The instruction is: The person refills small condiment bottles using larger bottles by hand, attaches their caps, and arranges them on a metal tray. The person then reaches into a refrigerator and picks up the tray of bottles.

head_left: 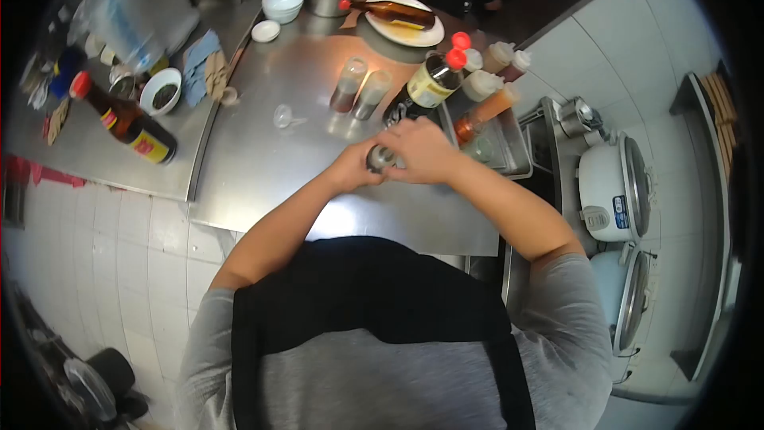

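Observation:
Both my hands meet over the steel table point(247, 159), close to my body. My left hand point(356, 166) is wrapped round the side of a small clear container point(383, 161), seen from above. My right hand point(428, 150) grips the same container from the other side, fingers curled over its top. Its contents are mostly hidden by my fingers. Just beyond my hands stand two clear squeeze bottles point(348, 87) with dark contents low inside. A small clear funnel point(284, 117) lies to their left. Right behind my right hand is a large dark sauce bottle point(430, 84) with a red cap.
A metal tray point(521, 161) holding several squeeze bottles sits at the right. Farther back are a white plate point(434, 36) with a brown bottle lying on it, a pot point(328, 1) and white bowls point(283, 5). Another brown bottle point(131, 127) stands left.

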A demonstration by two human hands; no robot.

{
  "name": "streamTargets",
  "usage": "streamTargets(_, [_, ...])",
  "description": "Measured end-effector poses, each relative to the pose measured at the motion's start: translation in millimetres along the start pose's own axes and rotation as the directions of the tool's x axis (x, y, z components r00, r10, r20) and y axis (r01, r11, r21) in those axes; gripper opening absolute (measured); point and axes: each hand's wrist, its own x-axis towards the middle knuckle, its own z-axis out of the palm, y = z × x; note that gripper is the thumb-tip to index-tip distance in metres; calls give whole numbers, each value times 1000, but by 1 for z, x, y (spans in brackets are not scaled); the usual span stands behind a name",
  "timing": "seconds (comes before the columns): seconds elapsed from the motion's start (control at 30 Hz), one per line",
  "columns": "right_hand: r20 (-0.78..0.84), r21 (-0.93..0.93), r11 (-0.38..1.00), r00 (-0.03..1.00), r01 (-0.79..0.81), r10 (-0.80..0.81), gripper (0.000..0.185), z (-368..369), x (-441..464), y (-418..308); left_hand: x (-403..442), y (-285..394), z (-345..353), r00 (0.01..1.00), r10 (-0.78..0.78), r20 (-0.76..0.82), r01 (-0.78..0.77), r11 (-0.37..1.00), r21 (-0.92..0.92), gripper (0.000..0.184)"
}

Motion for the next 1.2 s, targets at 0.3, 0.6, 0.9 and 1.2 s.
streamTargets(0.3, [-53, 93, 996, 998, -12, 17, 50, 12, -5, 4, 8, -3, -10, 986, -111, 123, 114, 993, -16, 61])
streamTargets(0.6, [-59, 31, 998, 997, 48, -46, 51, 20, 3, 1, 13, -14, -12, 988, -43, 150, 1, 964, 265, 59])
streamTargets(0.9, [-261, 20, 992, 958, 126, -117, 44, 28, 13, 3, 13, 4, -25, 953, -82, 292, 10, 971, 238, 55])
streamTargets(1.2, [-243, 108, 952, 921, -285, 303, 51, 43, 0, -24, -11, 0, 8, 985, -63, -163, 78, 993, 89, 68])
